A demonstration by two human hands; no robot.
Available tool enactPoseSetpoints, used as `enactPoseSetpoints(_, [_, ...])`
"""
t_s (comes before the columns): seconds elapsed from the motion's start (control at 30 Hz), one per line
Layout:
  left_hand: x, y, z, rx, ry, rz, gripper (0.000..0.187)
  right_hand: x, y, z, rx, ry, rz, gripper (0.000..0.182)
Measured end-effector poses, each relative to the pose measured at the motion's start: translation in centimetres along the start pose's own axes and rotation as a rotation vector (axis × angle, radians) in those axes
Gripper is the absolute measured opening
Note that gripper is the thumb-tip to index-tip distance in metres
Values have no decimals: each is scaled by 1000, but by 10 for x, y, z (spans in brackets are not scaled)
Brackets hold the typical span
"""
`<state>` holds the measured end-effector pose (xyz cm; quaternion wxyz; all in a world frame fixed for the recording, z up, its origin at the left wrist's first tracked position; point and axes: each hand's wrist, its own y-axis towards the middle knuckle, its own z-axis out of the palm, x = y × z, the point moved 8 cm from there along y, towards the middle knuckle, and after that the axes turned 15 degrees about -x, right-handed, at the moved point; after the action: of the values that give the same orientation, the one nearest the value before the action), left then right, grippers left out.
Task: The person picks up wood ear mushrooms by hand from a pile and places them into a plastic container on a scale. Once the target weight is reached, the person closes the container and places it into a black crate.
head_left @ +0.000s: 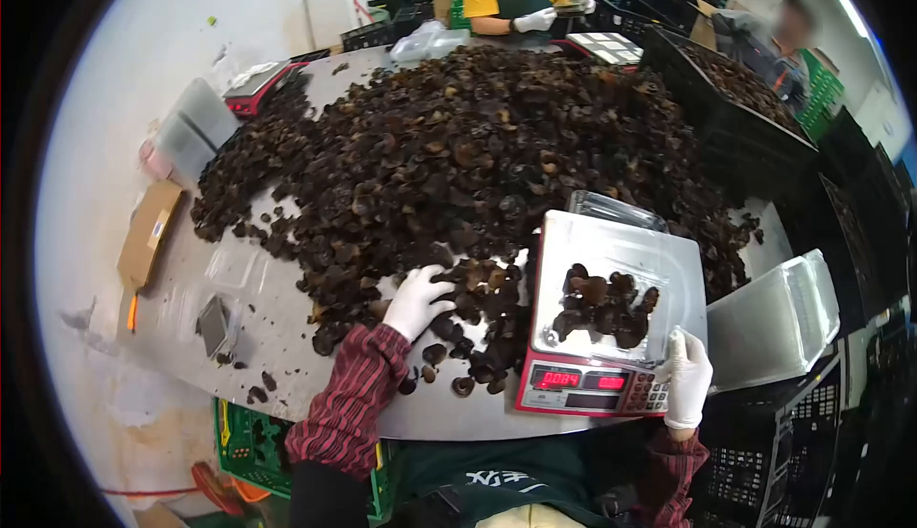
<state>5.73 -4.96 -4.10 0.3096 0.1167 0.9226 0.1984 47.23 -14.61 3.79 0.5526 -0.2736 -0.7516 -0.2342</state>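
The counter [277,337] carries one great heap of dark dried mushrooms [458,146] across its middle. One scale [611,313] sits at the near edge, bearing one clear tray [611,285] partly filled. Weighing seems underway; topping up calls for small additions. The left hand [417,301], fingers spread, rests on the heap's near fringe; the right hand [686,377] pinches the tray's near corner.

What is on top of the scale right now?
A clear tray partly filled with dark mushroom pieces sits on the scale. The right hand grips its corner. The platform beneath is mostly covered.
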Motion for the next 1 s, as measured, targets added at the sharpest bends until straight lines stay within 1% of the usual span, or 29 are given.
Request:
enactPoseSetpoints(0.03, [4, -3, 1, -36, -40, -3, 25, -3, 4, -9, -19, -55, -13, 32])
enactPoseSetpoints(0.07, [9, -5, 2, -71, -81, -7, 22, 2, 0, -2, -28, 18, -4, 30])
enactPoseSetpoints(0.13, [21, -2, 0, -82, -232, -173, 18, 6, 1, -4, -30, 11, -21, 30])
enactPoseSetpoints(0.17, [21, 2, -8, -178, -307, -210, 16, 7, 1, -3, -17, 11, -16, 30])
enactPoseSetpoints(0.2, [23, 6, -13, -208, -320, -243, 16, 5, 3, -2, 0, -34, -39, 33])
enactPoseSetpoints(0.23, [20, 10, -15, -226, -333, -257, 16, 5, 3, 0, 24, -34, -38, 34])
enactPoseSetpoints(0.3, [-6, 26, -27, -266, -401, -261, 19, 1, 3, 8, 71, -50, -24, 39])
enactPoseSetpoints(0.33, [-28, 37, -32, -285, -421, -184, 19, 1, 3, 13, 107, -100, -47, 38])
enactPoseSetpoints(0.4, [-86, 56, -40, -246, -554, -107, 18, 6, 5, 24, 135, -241, -300, 37])
enactPoseSetpoints(0.43, [-122, 64, -43, -209, -572, 3, 18, 0, 7, 27, 136, -165, -225, 32])
enactPoseSetpoints(0.47, [-155, 69, -44, -175, -587, 111, 18, -1, 8, 28, 133, -164, -226, 32])
enactPoseSetpoints(0.53, [-214, 68, -35, -157, -575, 335, 22, -10, 10, 31, 162, -134, -108, 29])
enactPoseSetpoints(0.57, [-234, 65, -13, -17, -507, 439, 26, -8, 9, 31, 165, -129, -109, 29])
enactPoseSetpoints(0.6, [-250, 61, 10, 122, -429, 537, 30, -2, 9, 30, 141, -179, -158, 30])
enactPoseSetpoints(0.63, [-262, 51, 30, 175, -246, 609, 35, 2, 9, 31, 124, -226, -208, 31])
enactPoseSetpoints(0.67, [-269, 40, 47, 229, -57, 672, 39, -2, 11, 33, 136, -184, -190, 31])
enactPoseSetpoints(0.73, [-278, 38, 45, 188, -21, 655, 44, 3, 9, 31, 109, -97, -33, 30])
enactPoseSetpoints(0.77, [-281, 40, 31, 84, -96, 666, 44, 10, 6, 30, 135, -94, -6, 29])
enactPoseSetpoints(0.8, [-283, 41, 20, 39, -163, 652, 45, 7, 6, 32, 136, -93, -3, 29])
enactPoseSetpoints(0.87, [-281, 42, 13, 56, -174, 599, 42, -1, 10, 33, 164, -36, -32, 28])
enactPoseSetpoints(0.93, [-274, 44, 3, -67, -203, 596, 35, 0, 10, 32, 132, -126, -76, 28])
enactPoseSetpoints(1.0, [-260, 37, 26, 79, -136, 568, 30, 7, 8, 35, 144, -161, -148, 29])
